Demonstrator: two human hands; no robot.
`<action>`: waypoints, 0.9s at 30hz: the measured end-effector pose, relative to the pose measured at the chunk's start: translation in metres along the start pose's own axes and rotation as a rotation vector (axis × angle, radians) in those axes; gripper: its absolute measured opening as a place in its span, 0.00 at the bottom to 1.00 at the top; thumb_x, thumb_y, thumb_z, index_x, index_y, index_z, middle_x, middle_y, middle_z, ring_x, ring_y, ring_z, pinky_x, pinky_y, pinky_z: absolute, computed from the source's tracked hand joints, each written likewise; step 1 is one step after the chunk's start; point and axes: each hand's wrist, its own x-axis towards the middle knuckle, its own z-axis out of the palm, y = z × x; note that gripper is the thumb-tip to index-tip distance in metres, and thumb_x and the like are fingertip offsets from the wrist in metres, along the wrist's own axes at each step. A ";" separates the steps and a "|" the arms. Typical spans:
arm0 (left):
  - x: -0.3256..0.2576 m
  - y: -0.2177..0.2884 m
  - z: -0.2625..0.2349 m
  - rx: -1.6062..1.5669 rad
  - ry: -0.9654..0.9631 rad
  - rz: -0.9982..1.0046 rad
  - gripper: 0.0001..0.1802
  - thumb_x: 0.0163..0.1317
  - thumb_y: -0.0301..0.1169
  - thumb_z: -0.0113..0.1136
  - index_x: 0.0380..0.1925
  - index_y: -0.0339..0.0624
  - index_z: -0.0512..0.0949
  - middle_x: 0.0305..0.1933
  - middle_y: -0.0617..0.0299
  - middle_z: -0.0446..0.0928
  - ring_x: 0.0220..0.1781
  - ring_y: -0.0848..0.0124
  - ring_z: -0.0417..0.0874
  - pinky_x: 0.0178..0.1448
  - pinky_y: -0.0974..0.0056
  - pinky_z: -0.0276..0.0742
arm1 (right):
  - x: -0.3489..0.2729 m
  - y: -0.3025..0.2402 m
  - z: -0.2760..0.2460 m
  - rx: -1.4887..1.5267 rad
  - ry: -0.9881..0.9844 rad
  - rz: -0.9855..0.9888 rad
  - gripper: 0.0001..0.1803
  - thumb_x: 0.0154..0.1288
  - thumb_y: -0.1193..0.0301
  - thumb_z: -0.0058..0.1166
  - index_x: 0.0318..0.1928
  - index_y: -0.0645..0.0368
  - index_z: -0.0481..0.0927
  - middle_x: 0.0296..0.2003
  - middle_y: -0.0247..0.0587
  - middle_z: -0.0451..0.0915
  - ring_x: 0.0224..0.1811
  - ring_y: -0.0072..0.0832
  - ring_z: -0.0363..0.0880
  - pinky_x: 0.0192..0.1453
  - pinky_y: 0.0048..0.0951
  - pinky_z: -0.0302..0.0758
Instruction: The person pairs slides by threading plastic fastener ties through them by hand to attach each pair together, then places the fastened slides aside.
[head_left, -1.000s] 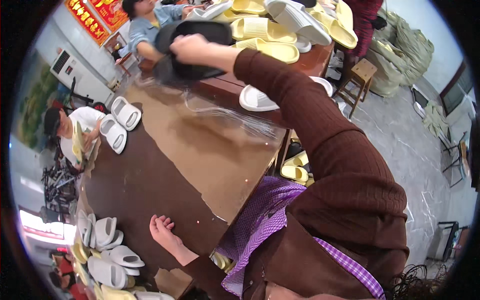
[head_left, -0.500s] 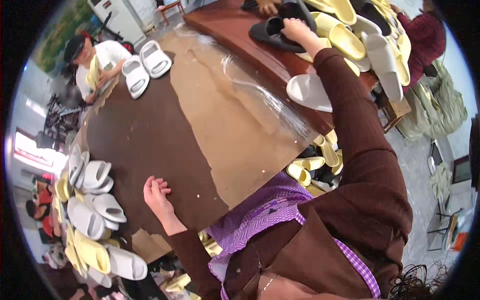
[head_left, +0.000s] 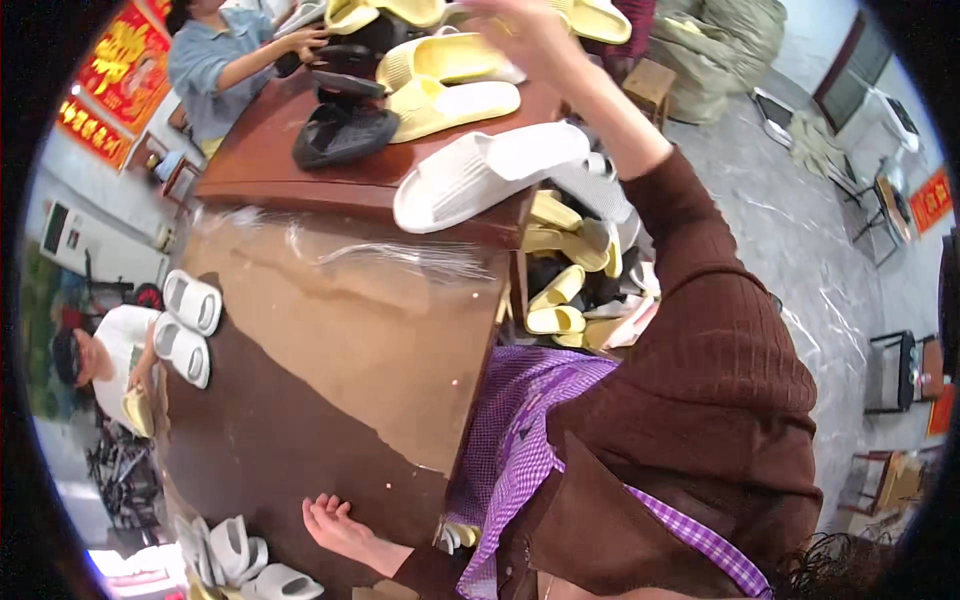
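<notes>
My left hand [head_left: 338, 524] rests palm up over the brown tabletop [head_left: 260, 440], its fingers loosely curled and apart, with nothing in them. At the top edge my right hand [head_left: 520, 35] reaches over the pile of slippers; its fingers are smeared by motion, and I cannot tell whether it touches one. Below it lie a yellow slipper [head_left: 455, 105] and a white slipper [head_left: 490, 172] at the front edge of the red-brown table [head_left: 255, 150]. To the left of these sits a black slipper [head_left: 345, 135].
Across the red-brown table a person in a blue shirt [head_left: 215, 75] handles dark slippers. A person in white [head_left: 115, 350] sits at the left near a pair of white slippers [head_left: 185, 330]. Several slippers fill the space below [head_left: 560, 300]. Bulging sacks [head_left: 715, 60] stand behind.
My view has turned right. My right hand has let go of the black slipper and moved toward the yellow slippers farther right. My left hand stays over the brown tabletop.
</notes>
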 end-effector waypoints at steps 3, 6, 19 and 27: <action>0.009 -0.003 0.007 0.023 -0.046 0.026 0.18 0.62 0.30 0.50 0.49 0.32 0.67 0.35 0.55 0.74 0.31 0.71 0.74 0.28 0.73 0.68 | -0.050 0.023 -0.073 -0.129 0.102 0.401 0.12 0.60 0.74 0.49 0.44 0.64 0.76 0.32 0.42 0.79 0.37 0.25 0.76 0.42 0.26 0.72; 0.008 -0.001 0.013 0.072 -0.042 0.022 0.17 0.62 0.30 0.49 0.48 0.32 0.68 0.36 0.54 0.74 0.31 0.70 0.74 0.29 0.72 0.69 | -0.104 0.058 -0.112 -0.239 0.168 0.409 0.13 0.59 0.74 0.49 0.44 0.65 0.76 0.34 0.44 0.80 0.38 0.28 0.77 0.43 0.27 0.72; -0.044 0.042 0.033 0.226 -0.079 0.085 0.19 0.64 0.31 0.47 0.52 0.29 0.66 0.44 0.50 0.74 0.40 0.65 0.76 0.40 0.65 0.73 | -0.401 0.175 -0.114 -0.245 -0.092 1.346 0.13 0.55 0.66 0.51 0.32 0.64 0.79 0.22 0.43 0.79 0.24 0.25 0.76 0.27 0.30 0.71; -0.107 0.125 0.113 -0.042 -0.591 0.350 0.28 0.62 0.37 0.51 0.58 0.31 0.61 0.49 0.44 0.72 0.42 0.62 0.78 0.42 0.68 0.76 | -0.531 0.006 -0.059 0.155 -0.832 1.559 0.08 0.57 0.69 0.49 0.28 0.60 0.78 0.19 0.36 0.76 0.17 0.24 0.72 0.21 0.25 0.68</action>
